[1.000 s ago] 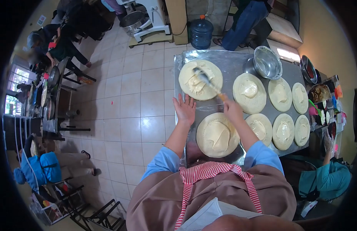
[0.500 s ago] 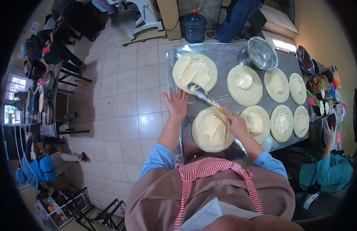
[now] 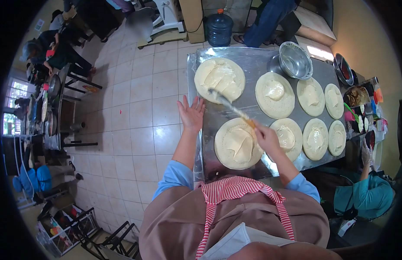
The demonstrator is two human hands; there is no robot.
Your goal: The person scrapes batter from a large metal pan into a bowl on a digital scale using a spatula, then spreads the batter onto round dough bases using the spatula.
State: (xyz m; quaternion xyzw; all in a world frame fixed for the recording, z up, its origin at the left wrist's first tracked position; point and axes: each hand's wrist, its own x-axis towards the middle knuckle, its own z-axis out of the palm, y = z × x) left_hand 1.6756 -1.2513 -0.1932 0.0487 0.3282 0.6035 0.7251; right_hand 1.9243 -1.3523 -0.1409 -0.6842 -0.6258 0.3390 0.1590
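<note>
My right hand [image 3: 266, 138] is closed round the wooden handle of a spatula [image 3: 231, 106]. The spatula's blade rests at the lower left edge of the upper-left dough round [image 3: 220, 78], which has pale cream spread over it. Fingers spread and palm up, my left hand [image 3: 192, 114] holds nothing beside the table's left edge, just below that round. Nearer to me, another dough round [image 3: 238, 144] bears a thick swirl of cream, partly under the spatula handle. To its upper right is a round [image 3: 275, 95] with a cream dollop.
Several more cream-topped rounds cover the right of the metal table [image 3: 248, 56]. A steel bowl [image 3: 295, 60] stands at its back edge. A blue water jug [image 3: 219, 29] is behind. A co-worker in teal [image 3: 364, 195] is at the right; other people are at the left.
The spatula has moved from the middle of the upper-left round down to its lower left edge. The cream there is spread wider. My left hand has shifted left, off the table's edge.
</note>
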